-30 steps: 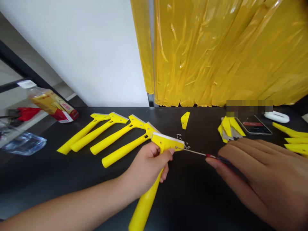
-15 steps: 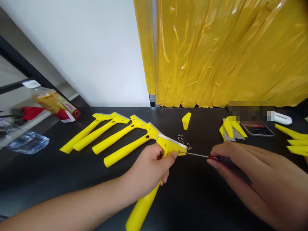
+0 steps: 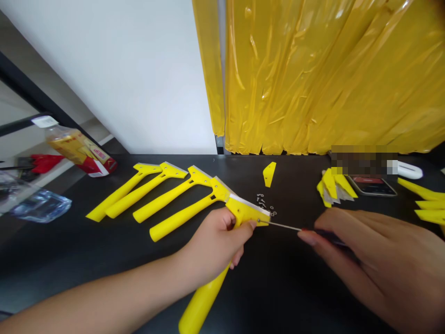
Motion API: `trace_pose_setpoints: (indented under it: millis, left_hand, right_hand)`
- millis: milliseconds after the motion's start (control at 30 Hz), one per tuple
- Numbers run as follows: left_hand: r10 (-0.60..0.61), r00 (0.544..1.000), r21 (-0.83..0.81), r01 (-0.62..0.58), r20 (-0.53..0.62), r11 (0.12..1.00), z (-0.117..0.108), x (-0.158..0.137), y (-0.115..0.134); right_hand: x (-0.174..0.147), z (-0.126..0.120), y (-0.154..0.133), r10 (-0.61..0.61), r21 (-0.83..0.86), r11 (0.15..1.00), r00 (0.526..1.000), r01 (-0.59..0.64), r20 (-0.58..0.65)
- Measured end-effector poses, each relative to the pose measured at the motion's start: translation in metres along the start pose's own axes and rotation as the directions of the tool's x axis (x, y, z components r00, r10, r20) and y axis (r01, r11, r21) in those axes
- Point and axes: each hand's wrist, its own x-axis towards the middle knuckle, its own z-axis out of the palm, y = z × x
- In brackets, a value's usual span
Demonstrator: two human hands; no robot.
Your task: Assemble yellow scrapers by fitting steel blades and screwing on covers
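My left hand [image 3: 222, 241] is closed around the neck of a yellow scraper [image 3: 205, 301], its thumb pressed on the head near a screw. A pale blade strip runs along the scraper's upper edge. Closed on a screwdriver [image 3: 285, 226], my right hand [image 3: 375, 260] hides most of the handle; the thin metal shaft points left and its tip meets the screw on the scraper head. Beyond the head lie several small screws and nuts [image 3: 260, 201]. A loose yellow cover plate [image 3: 270, 174] with holes rests further back.
Several yellow scrapers [image 3: 163, 197] lie in a row on the black table [image 3: 104, 260]. At left stand a drink bottle [image 3: 79, 148] and a clear plastic container [image 3: 41, 204]. Yellow plates with blades [image 3: 335, 185], a phone [image 3: 371, 186] and more yellow handles [image 3: 427, 204] are at right.
The fingers of my right hand have shifted on the screwdriver handle, the index finger drawn back to the right. The scraper's handle end has swung slightly left; the screwdriver tip stays at the screw.
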Motion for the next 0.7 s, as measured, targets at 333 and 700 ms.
trace_pose_setpoints:
  millis: [333,700]
  left_hand:
    - [-0.006,1.000,0.000,0.006,-0.017,1.000,0.0005,-0.0008,0.0039]
    - [0.002,1.000,0.001,-0.002,-0.027,1.000,0.0007,-0.0005,0.0039]
  right_hand:
    - [0.0010,0.0014,-0.0022,-0.007,0.060,0.998,0.998,0.003,0.060]
    - [0.0014,0.0022,-0.0009,0.040,0.085,0.995,0.998,-0.045,0.049]
